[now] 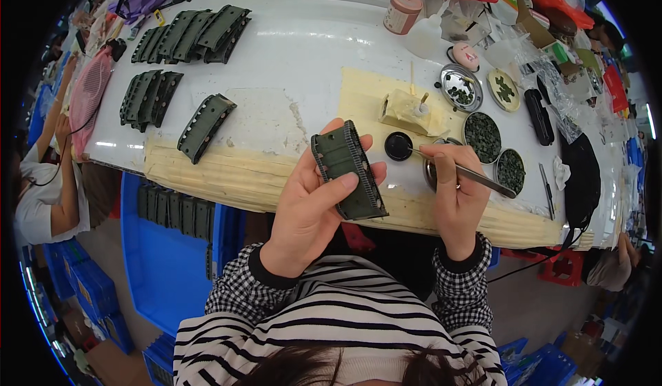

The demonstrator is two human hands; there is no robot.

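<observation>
"Green panel (pixel 336 157), where is it?"
"Clasped in the left hand (pixel 303 203), thumb pressed across its face."
"And the right hand (pixel 456 196)?"
"Pinching metal tweezers (pixel 491 183), their tip left of the grip, at a small black cup (pixel 398 147)."

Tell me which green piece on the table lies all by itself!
The green piece nearest the table's front edge; the others there lie bunched in two groups.

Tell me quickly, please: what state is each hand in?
Left hand: closed, holding a dark green piece.
Right hand: closed, holding metal tweezers, tips near a small black cup.
</observation>
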